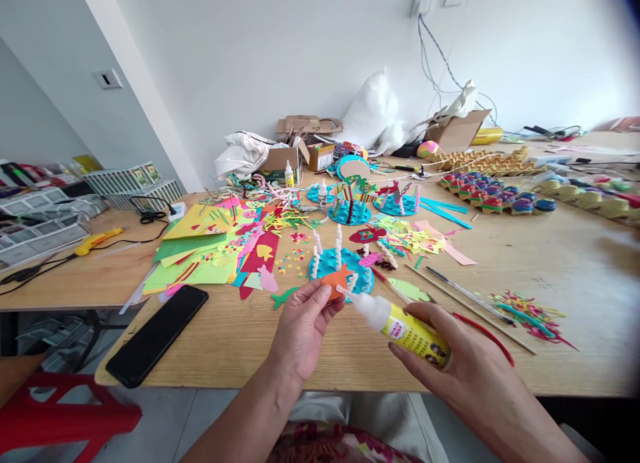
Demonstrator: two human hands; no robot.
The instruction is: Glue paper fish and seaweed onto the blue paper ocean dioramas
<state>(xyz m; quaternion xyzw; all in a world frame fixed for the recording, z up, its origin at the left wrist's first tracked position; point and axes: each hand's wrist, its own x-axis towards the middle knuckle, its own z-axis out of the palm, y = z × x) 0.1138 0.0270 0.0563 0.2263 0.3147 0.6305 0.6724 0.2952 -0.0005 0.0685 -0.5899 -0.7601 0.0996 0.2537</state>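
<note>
Between the thumb and fingers of my left hand point(305, 323) is an orange paper fish point(339, 279), its tail pointing up and to the right. My right hand point(465, 356) is wrapped round a yellow-labelled glue bottle point(411, 333), tilted so that its white nozzle meets or nearly meets the fish; I cannot tell if they touch. Just behind the fish stands a blue scalloped base point(327, 259) with white and pale twisted pipe-cleaner stalks. My left hand and the fish hide part of its front edge. A green paper fish point(284, 298) lies to the left of my left hand.
At the left a black phone point(157, 333) lies near coloured paper sheets point(195, 269). A wooden stick point(470, 309), a pen point(467, 295) and paper shreds point(530, 316) are on the right. Decorated blue bases point(350, 213), painted egg cartons point(495, 191) and cardboard boxes point(283, 158) stand farther back.
</note>
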